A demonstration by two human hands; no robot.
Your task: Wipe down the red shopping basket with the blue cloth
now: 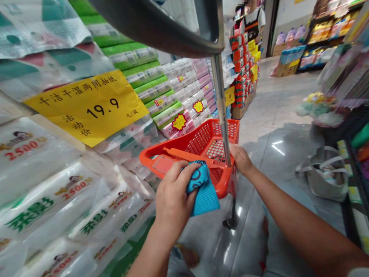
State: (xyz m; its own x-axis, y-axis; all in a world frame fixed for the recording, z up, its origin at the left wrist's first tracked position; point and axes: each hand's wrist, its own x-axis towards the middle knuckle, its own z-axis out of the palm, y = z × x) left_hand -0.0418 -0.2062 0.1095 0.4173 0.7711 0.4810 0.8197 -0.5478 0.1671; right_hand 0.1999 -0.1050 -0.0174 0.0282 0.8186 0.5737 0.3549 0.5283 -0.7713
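**Cloth in hand at the basket; finish state unclear**

Left grip [176,188]: pinching a folded blue cloth [206,198] between thumb and fingers, over the near side of the red basket [222,187]. Can't confirm whether cloth touches rim.

Right grip [240,158]: at the basket's right side, just beside the metal pole [220,96]. Fingertips hidden, so can't tell if it's clamped or only resting.

Progress, my read: cloth in place, basket within reach of both hands, work mid-way rather than wrapped up. No visible mark separates covered surface from uncovered, so what's left can't be sized.

Outward: dark handle [161,32] overhead, caster [230,224] on the floor below. Tissue packs [43,200] and yellow price sign [86,109] left. Grey bag [328,179] right, person [255,25] far.
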